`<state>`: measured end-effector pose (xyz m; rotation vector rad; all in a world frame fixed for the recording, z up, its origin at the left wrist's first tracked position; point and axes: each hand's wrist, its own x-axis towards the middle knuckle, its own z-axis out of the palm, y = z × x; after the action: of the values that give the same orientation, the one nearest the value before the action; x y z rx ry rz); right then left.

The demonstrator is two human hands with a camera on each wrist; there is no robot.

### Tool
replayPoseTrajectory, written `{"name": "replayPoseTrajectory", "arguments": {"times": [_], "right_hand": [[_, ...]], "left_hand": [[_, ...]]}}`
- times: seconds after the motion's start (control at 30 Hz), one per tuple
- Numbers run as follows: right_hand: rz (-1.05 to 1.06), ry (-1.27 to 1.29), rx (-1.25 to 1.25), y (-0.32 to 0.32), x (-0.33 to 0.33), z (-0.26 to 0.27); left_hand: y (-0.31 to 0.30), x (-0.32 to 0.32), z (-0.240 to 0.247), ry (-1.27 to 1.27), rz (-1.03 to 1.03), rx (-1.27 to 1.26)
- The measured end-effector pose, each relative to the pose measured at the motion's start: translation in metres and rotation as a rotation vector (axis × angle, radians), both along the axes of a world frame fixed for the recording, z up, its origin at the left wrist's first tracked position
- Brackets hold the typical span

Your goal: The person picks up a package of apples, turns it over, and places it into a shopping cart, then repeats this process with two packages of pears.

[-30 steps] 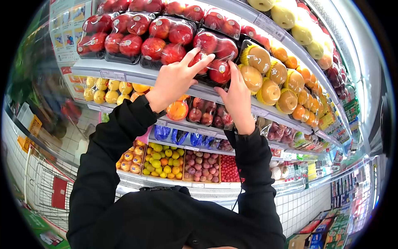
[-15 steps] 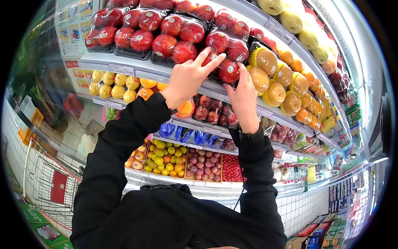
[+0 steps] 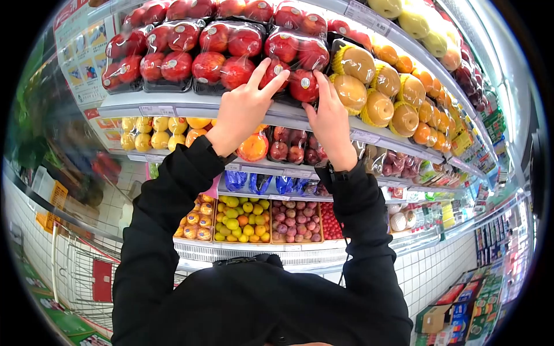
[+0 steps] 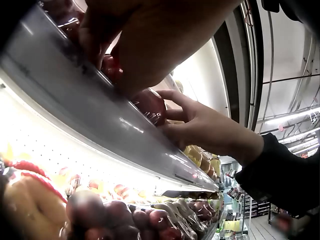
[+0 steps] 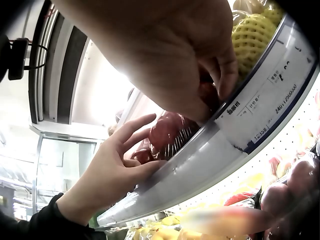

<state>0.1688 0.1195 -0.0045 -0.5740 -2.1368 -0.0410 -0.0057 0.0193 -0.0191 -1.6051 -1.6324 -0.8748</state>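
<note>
A film-wrapped black tray pack of shiny red apples (image 3: 303, 86) sits at the front edge of the upper shelf. My left hand (image 3: 242, 112) grips its left side, with two spread fingers over the top and the thumb by the shelf edge. On the right side, my right hand (image 3: 332, 124) holds the same pack, fingers along its side and thumb at the front. The left wrist view shows the right hand (image 4: 205, 122) curved around a red apple (image 4: 150, 106). In the right wrist view, the left hand (image 5: 107, 165) spans the pack between fingers and thumb.
More apple packs (image 3: 167, 63) line the shelf to the left. Brown pears in yellow foam nets (image 3: 355, 63) stand close on the right. Below are a shelf of packed fruit (image 3: 288, 144) and crates of loose fruit (image 3: 242, 219). A shopping trolley (image 3: 86, 282) stands at lower left.
The head view swings right, then left, shifting the shelves in the frame. Both hands stay on the same apple pack with much the same hold.
</note>
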Motion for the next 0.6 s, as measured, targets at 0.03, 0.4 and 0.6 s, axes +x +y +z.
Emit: {"name": "replayPoseTrajectory", "arguments": {"times": [0.03, 0.4, 0.6], "right_hand": [[-0.001, 0.006, 0.004, 0.0, 0.0, -0.002], [-0.032, 0.098, 0.092, -0.018, -0.003, -0.019], [-0.07, 0.054, 0.142, -0.027, 0.001, -0.039]], "left_hand": [[0.0, 0.0, -0.002, -0.01, -0.013, 0.006], [-0.015, -0.006, -0.006, -0.008, -0.132, 0.061], [-0.037, 0.001, -0.015, -0.083, -0.288, 0.08]]}}
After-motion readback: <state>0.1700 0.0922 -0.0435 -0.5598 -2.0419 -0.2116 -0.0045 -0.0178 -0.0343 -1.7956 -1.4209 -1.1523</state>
